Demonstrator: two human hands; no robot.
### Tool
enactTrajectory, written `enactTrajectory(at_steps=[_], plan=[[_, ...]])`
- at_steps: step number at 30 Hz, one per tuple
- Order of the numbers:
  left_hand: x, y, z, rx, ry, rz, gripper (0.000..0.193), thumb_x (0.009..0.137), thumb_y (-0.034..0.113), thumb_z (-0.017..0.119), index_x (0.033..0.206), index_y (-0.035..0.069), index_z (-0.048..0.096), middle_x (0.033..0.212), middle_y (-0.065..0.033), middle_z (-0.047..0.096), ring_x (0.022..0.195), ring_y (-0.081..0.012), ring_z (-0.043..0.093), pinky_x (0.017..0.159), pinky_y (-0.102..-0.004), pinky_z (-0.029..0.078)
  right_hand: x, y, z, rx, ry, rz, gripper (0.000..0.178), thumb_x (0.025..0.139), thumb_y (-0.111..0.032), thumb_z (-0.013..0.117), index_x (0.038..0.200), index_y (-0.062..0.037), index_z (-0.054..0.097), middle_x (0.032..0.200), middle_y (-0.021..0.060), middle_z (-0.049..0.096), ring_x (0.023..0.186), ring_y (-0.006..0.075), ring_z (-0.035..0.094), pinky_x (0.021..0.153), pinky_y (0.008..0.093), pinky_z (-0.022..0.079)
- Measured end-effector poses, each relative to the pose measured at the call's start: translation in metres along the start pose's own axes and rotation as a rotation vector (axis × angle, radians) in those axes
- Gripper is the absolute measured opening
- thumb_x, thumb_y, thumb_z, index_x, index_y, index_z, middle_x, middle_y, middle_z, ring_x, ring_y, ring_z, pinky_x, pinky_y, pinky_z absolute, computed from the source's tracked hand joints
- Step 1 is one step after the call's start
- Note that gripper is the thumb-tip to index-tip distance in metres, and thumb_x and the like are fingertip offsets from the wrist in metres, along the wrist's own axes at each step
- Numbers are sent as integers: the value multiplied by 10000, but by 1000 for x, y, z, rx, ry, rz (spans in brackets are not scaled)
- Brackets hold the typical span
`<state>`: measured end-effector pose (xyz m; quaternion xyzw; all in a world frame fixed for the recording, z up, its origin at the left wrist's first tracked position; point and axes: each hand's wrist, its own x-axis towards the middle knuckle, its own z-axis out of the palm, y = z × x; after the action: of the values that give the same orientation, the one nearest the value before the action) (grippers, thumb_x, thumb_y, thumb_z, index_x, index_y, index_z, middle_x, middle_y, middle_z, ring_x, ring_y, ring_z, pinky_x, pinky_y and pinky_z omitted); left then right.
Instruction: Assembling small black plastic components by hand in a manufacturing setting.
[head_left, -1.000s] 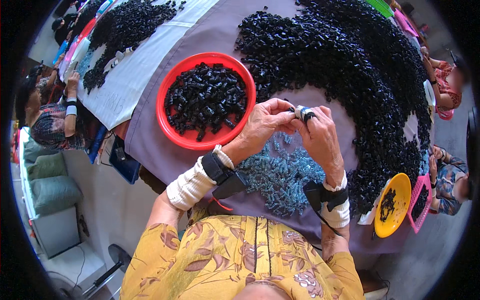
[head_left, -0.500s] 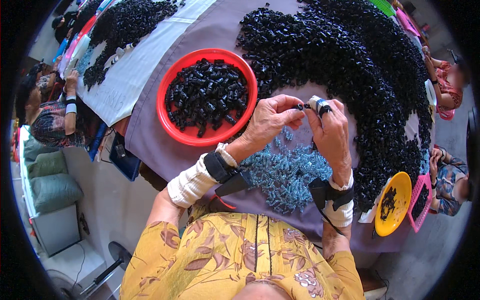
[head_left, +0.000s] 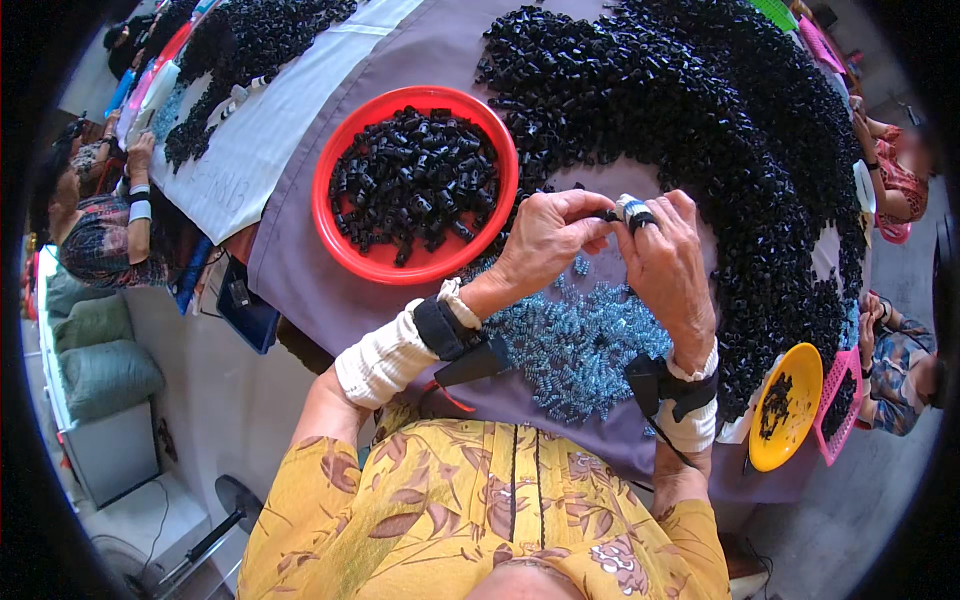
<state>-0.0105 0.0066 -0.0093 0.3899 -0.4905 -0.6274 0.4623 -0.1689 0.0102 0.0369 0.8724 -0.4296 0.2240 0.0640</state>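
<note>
In front of my chest both hands meet over the table. My left hand [head_left: 548, 238] pinches a small black plastic piece [head_left: 607, 215] between thumb and forefinger. Closed on the other end of that piece is my right hand [head_left: 668, 262], with white tape and a dark band on one finger. Whether it is one part or two joined is too small to tell. Below the hands lies a heap of small bluish coil springs [head_left: 575, 350]. Left of them, a red round basin [head_left: 325, 215] holds many black plastic pieces.
A broad mound of black plastic pieces [head_left: 680, 100] curves along the far and right side of the purple-grey cloth [head_left: 300, 290]. A yellow plate [head_left: 808, 385] and a pink basket [head_left: 832, 440] stand at the right edge. People sit working at both sides.
My hands have drawn closer together, and the gap at the black pieces between my fingertips has closed. The view has shifted slightly.
</note>
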Motion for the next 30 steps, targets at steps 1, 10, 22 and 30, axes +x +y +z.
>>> enactTrajectory(at_steps=[1, 10, 22, 30], plan=[[0, 0, 0, 3, -10, 10, 220, 855, 76, 611, 1046, -33, 619, 844, -54, 655, 713, -77, 605, 636, -202, 508, -1, 1, 0, 25, -17, -5, 116, 794, -72, 583, 859, 22, 603, 777, 113, 596, 753, 241, 567, 835, 391, 379], [-2, -1, 2, 21, -40, 16, 199, 854, 74, 611, 1029, -17, 640, 814, -25, 642, 702, -53, 569, 629, -195, 481, -3, 3, 1, 68, -22, 95, 135, 828, -116, 585, 790, 12, 603, 746, 119, 597, 751, 247, 569, 828, 393, 379], [1, -7, -2, -21, -21, -38, 208, 847, 98, 623, 1013, -26, 640, 832, -39, 650, 713, -72, 586, 640, -200, 492, -7, -1, 8, 5, -73, 107, 138, 853, -102, 539, 792, 11, 592, 791, 119, 600, 802, 245, 562, 811, 384, 372], [1, -1, 2, 68, 10, -28, 199, 811, 29, 615, 998, -30, 648, 830, -41, 655, 707, -73, 589, 640, -197, 483, -9, -2, 12, 24, -82, 116, 91, 821, -57, 518, 801, 18, 565, 776, 140, 580, 773, 262, 547, 783, 369, 382]])
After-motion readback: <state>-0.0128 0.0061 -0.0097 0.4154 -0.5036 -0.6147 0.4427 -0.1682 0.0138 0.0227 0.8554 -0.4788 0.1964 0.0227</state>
